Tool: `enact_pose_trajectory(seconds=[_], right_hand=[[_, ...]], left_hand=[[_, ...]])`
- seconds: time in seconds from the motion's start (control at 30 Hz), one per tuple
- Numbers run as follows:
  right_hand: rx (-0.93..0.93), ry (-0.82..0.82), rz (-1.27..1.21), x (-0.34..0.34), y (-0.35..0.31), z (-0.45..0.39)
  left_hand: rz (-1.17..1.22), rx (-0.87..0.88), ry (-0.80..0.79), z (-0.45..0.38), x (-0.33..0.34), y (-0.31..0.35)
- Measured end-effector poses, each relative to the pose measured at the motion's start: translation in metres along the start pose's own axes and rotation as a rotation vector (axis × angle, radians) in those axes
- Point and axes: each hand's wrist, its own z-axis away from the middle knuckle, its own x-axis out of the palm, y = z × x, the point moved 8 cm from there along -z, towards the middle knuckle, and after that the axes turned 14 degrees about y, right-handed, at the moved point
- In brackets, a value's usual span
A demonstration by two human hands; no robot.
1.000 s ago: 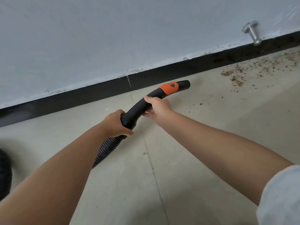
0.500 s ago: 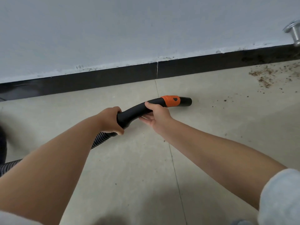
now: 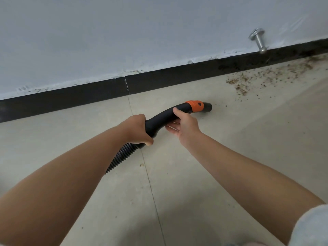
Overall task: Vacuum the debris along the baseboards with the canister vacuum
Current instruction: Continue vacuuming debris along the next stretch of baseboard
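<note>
A black vacuum handle (image 3: pixel 165 119) is held low over the tiled floor (image 3: pixel 230 174) by both hands. The left hand (image 3: pixel 137 129) is clenched around the rear end of the handle, just where the ribbed hose (image 3: pixel 122 158) is joined to it; the hose is seen running back beneath the left forearm, where it is lost from sight. The right hand (image 3: pixel 185 126) is placed further forward, its thumb laid over the top of the handle and its fingers cupped underneath, so the handle is grasped loosely rather than squeezed. Just ahead of that thumb an orange collar (image 3: pixel 195 106) is fitted round the tube, and beyond it the short black nozzle (image 3: pixel 207 108) is pointed to the right, close to the floor (whether it is touching the tile cannot be told).

The debris (image 3: pixel 248 82) is scattered as brown crumbs on the floor to the right of the nozzle, thickest near the black baseboard (image 3: pixel 88 96) and thinning into a few stray specks close to the nozzle's mouth. The baseboard itself is dusted with dirt at its right end. Above it, a metal doorstop (image 3: pixel 258 40) is fixed to the pale wall (image 3: pixel 124 32). A light sleeve (image 3: pixel 312 226) is seen at the right arm's edge.
</note>
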Motion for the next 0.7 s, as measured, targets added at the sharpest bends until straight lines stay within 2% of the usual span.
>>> enact_pose_trajectory(seconds=[0.23, 0.43, 0.7], right_hand=[[-0.047, 0.102, -0.067, -0.055, -0.045, -0.029], [-0.051, 0.068, -0.134, -0.084, -0.074, -0.048], [-0.072, 0.019, -0.149, -0.07, -0.08, -0.047]], left_hand=[[0.036, 0.04, 0.01, -0.02, 0.029, 0.075], [0.105, 0.06, 0.018, -0.032, 0.051, 0.12], [0.19, 0.061, 0.042, -0.03, 0.051, 0.107]])
